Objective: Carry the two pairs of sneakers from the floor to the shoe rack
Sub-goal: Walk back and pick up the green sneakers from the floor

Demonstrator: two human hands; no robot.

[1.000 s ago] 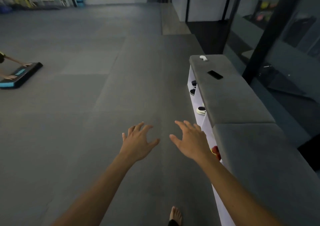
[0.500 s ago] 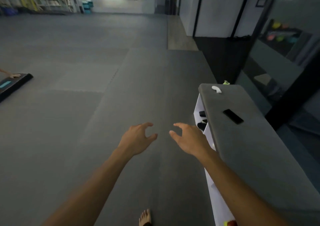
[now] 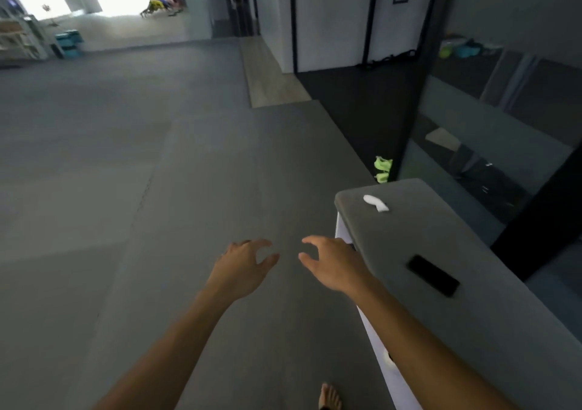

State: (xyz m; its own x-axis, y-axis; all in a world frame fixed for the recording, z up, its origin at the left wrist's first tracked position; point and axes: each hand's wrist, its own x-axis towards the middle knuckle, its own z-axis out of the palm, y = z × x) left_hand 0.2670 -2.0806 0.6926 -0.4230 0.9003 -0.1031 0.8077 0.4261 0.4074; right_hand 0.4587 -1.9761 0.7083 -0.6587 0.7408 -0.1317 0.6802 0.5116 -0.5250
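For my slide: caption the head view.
Both empty hands, left hand and right hand, reach forward beside the shoe rack.

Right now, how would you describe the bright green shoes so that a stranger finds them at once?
Start at the long grey padded bench on the right, which has a shoe rack under it. Go to its far end: the green shoes lie on the dark floor just past that end, beside the glass wall. They are the only bright green thing there; the items on the bench are white and black.

A pair of neon-green sneakers (image 3: 383, 169) sits on the dark floor beyond the far end of the shoe rack (image 3: 441, 299). The rack is a long white unit with a grey cushioned top, running along the right.
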